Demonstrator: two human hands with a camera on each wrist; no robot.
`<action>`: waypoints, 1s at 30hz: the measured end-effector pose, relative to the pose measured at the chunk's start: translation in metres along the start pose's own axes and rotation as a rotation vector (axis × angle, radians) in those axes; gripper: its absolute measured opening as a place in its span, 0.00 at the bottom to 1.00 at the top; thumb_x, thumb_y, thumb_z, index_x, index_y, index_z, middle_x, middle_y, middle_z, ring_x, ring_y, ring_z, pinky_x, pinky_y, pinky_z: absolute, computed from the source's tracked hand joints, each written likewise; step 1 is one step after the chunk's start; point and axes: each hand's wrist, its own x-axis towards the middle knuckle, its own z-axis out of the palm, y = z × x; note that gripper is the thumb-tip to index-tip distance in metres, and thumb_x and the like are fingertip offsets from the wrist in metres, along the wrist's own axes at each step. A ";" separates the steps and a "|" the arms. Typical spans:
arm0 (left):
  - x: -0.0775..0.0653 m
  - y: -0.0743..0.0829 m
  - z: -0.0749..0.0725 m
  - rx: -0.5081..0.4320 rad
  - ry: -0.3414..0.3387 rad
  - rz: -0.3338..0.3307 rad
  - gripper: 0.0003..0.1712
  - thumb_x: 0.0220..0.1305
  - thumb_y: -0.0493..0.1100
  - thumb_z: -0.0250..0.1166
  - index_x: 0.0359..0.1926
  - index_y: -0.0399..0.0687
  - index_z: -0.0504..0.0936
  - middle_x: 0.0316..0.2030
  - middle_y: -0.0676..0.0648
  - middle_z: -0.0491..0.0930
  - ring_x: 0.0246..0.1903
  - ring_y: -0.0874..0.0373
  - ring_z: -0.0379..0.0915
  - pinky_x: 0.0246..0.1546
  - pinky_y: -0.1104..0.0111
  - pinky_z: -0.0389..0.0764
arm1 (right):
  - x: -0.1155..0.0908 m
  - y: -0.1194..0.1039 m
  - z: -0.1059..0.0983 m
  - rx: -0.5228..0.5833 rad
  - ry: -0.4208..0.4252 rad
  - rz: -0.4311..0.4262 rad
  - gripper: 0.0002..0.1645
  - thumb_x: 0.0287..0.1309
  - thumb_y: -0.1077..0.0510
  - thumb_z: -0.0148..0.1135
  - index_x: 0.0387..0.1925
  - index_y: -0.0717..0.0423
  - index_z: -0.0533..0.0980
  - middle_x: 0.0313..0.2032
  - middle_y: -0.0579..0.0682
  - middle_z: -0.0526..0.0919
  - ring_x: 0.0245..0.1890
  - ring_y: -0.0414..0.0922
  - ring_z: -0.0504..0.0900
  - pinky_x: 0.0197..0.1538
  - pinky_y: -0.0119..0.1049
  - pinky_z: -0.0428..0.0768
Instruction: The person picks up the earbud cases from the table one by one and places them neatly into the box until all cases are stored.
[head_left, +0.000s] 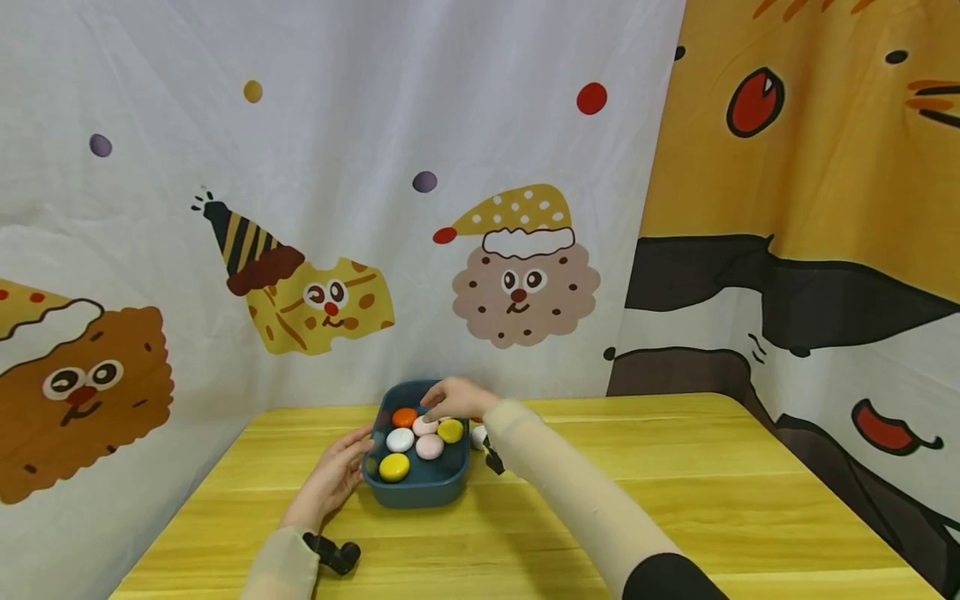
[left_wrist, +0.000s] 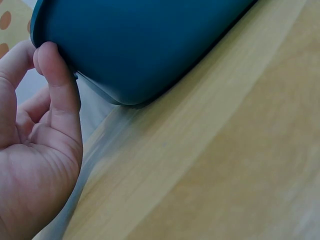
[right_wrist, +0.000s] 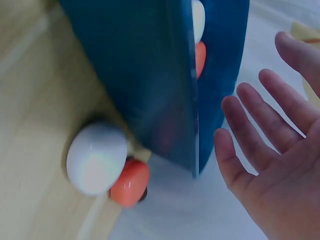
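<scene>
A dark blue-green box [head_left: 420,497] with rounded corners stands near the table's back edge. Inside lie several smooth rounded pieces, among them an orange piece [head_left: 405,417], a white piece [head_left: 400,440], a pink piece [head_left: 430,447] and a yellow piece [head_left: 394,467]. At the box's left side my left hand [head_left: 333,471] grips its edge; thumb and a finger meet at the rim in the left wrist view. My right hand [head_left: 461,398] is over the far right part of the box. In the right wrist view its fingers [right_wrist: 252,125] are spread, with nothing between them.
Just right of the box, a white rounded piece [right_wrist: 97,158] and an orange-red piece [right_wrist: 130,183] lie on the wooden table [head_left: 675,492], with something dark partly hidden behind them. A printed curtain [head_left: 337,150] hangs behind the table.
</scene>
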 end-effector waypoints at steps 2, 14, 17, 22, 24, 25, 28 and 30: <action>0.000 0.000 0.001 0.006 0.000 0.001 0.35 0.71 0.40 0.57 0.74 0.37 0.55 0.40 0.52 0.81 0.25 0.65 0.74 0.24 0.76 0.75 | -0.004 0.006 -0.007 0.035 0.020 -0.005 0.20 0.59 0.54 0.67 0.52 0.55 0.81 0.51 0.52 0.82 0.49 0.45 0.79 0.51 0.37 0.77; 0.000 0.001 0.002 0.007 0.000 -0.032 0.35 0.71 0.40 0.57 0.74 0.39 0.54 0.36 0.53 0.81 0.22 0.66 0.72 0.23 0.76 0.74 | -0.032 0.058 -0.023 0.115 0.148 0.038 0.20 0.62 0.58 0.64 0.53 0.64 0.79 0.50 0.54 0.82 0.51 0.50 0.79 0.53 0.43 0.77; -0.001 0.002 0.002 0.003 0.009 -0.033 0.35 0.71 0.40 0.57 0.74 0.39 0.55 0.37 0.53 0.81 0.23 0.66 0.73 0.23 0.76 0.74 | -0.037 0.070 -0.021 0.145 0.142 0.053 0.21 0.60 0.60 0.65 0.54 0.66 0.78 0.51 0.58 0.81 0.51 0.52 0.79 0.53 0.44 0.77; -0.002 0.005 0.001 -0.003 0.024 -0.029 0.36 0.71 0.40 0.58 0.74 0.40 0.55 0.38 0.53 0.81 0.23 0.66 0.73 0.23 0.76 0.74 | -0.038 0.084 -0.014 0.159 0.140 0.089 0.28 0.51 0.60 0.72 0.54 0.65 0.78 0.52 0.59 0.80 0.52 0.52 0.78 0.54 0.46 0.76; -0.002 0.006 0.002 -0.007 0.027 -0.029 0.36 0.71 0.40 0.58 0.74 0.40 0.55 0.38 0.53 0.81 0.23 0.66 0.74 0.23 0.76 0.75 | -0.039 0.089 -0.011 0.145 0.142 0.097 0.30 0.48 0.59 0.74 0.54 0.65 0.78 0.52 0.58 0.80 0.53 0.54 0.76 0.56 0.47 0.75; -0.002 0.006 0.002 -0.008 0.026 -0.029 0.35 0.71 0.40 0.58 0.74 0.39 0.55 0.38 0.53 0.81 0.24 0.66 0.74 0.23 0.76 0.75 | -0.039 0.090 -0.009 0.135 0.139 0.097 0.30 0.47 0.59 0.75 0.54 0.65 0.78 0.51 0.58 0.80 0.54 0.55 0.76 0.56 0.48 0.74; -0.001 0.005 0.003 -0.018 0.026 -0.031 0.35 0.71 0.39 0.58 0.74 0.38 0.55 0.37 0.52 0.82 0.23 0.66 0.74 0.23 0.76 0.75 | -0.044 0.093 -0.002 0.098 0.124 0.097 0.31 0.47 0.59 0.75 0.54 0.66 0.78 0.52 0.58 0.80 0.57 0.56 0.74 0.58 0.49 0.72; -0.001 0.004 0.004 -0.021 0.027 -0.032 0.35 0.71 0.38 0.57 0.73 0.38 0.56 0.37 0.52 0.82 0.23 0.65 0.74 0.22 0.76 0.75 | -0.047 0.094 0.002 0.074 0.122 0.092 0.31 0.47 0.59 0.75 0.53 0.67 0.78 0.53 0.58 0.80 0.57 0.57 0.74 0.59 0.49 0.71</action>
